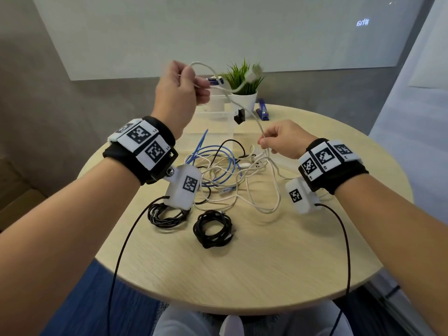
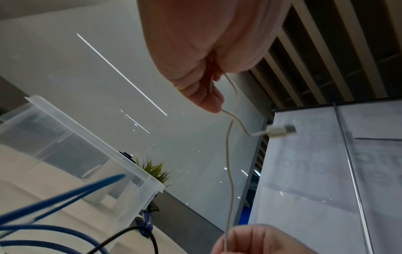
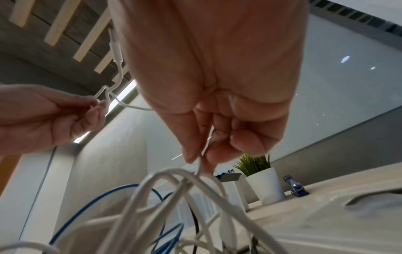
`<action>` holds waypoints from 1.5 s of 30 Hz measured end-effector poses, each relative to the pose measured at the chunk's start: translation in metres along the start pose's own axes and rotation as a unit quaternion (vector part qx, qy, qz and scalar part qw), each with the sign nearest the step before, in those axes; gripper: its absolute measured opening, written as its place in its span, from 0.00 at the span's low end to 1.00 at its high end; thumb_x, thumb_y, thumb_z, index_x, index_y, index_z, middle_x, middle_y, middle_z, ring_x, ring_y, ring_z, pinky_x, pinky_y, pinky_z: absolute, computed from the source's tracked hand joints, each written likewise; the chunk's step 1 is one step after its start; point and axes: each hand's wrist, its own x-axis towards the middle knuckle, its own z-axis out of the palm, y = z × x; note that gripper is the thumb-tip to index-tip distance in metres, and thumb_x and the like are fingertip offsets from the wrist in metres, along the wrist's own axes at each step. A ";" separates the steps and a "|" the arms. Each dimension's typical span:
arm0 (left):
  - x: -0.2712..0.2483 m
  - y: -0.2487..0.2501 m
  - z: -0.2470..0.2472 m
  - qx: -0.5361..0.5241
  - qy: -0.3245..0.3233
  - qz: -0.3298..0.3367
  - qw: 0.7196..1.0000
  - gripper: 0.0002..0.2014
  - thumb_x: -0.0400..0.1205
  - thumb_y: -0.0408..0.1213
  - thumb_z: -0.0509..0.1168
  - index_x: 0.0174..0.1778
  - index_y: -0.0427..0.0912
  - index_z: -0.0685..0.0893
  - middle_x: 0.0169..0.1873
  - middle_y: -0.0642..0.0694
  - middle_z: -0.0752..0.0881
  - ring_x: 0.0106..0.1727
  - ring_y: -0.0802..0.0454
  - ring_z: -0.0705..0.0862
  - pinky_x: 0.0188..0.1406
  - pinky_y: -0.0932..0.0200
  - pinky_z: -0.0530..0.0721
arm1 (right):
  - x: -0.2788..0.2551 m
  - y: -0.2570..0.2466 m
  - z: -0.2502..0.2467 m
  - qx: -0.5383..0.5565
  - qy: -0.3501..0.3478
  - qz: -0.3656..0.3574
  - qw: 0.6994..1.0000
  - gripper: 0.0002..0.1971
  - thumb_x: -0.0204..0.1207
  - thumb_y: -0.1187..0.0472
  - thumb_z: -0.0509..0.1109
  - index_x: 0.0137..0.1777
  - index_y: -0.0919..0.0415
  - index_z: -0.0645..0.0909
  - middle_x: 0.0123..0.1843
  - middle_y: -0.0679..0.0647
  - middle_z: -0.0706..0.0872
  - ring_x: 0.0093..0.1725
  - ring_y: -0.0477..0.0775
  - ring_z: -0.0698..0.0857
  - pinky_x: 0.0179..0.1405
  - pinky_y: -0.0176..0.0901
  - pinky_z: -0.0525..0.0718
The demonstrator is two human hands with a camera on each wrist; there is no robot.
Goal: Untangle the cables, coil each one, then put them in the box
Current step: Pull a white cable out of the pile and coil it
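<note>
Hands both clamped on white cable (image 1: 244,105), left hand (image 1: 180,88) raised pinching near plug end, right hand (image 1: 281,139) pinching lower above tangle (image 1: 232,173) on table (image 1: 242,263), likely drawing it free before coiling; box (image 1: 213,122) behind.

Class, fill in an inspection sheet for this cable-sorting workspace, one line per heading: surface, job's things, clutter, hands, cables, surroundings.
Surface: round wooden table.
Job's things: clear box at the far side; tangled pile of white, blue and black leads; two black coils in front.
Clutter: potted plant, blue stapler.
Hands: left hand raised, pinching the white cable; right hand pinching it lower down.
Cables: white cable's plug dangles free.
Surroundings: whiteboard on the wall, blue floor.
</note>
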 end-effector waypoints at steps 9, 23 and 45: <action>-0.005 -0.019 -0.011 0.255 -0.038 -0.043 0.965 0.11 0.87 0.36 0.55 0.37 0.47 0.70 0.31 0.47 0.80 0.26 0.52 0.77 0.29 0.56 0.81 | 0.006 -0.005 -0.015 0.180 0.088 0.071 0.977 0.08 0.84 0.62 0.60 0.44 0.58 0.78 0.37 0.59 0.85 0.28 0.51 0.82 0.26 0.41 0.80; -0.020 -0.015 0.005 0.285 -0.201 -0.088 0.933 0.12 0.84 0.44 0.61 0.62 0.48 0.80 0.40 0.49 0.84 0.43 0.51 0.86 0.55 0.50 0.86 | 0.005 -0.041 -0.023 0.151 0.092 -0.090 0.980 0.04 0.74 0.67 0.74 0.41 0.57 0.86 0.20 0.44 0.82 0.21 0.41 0.80 0.28 0.37 0.86; -0.003 -0.009 0.001 0.040 -0.078 -0.017 0.996 0.10 0.83 0.29 0.63 0.36 0.42 0.81 0.34 0.45 0.83 0.31 0.58 0.81 0.41 0.64 0.87 | 0.006 -0.009 0.018 0.003 -0.052 0.009 0.999 0.09 0.75 0.60 0.71 0.53 0.52 0.76 0.50 0.58 0.86 0.43 0.58 0.85 0.41 0.51 0.87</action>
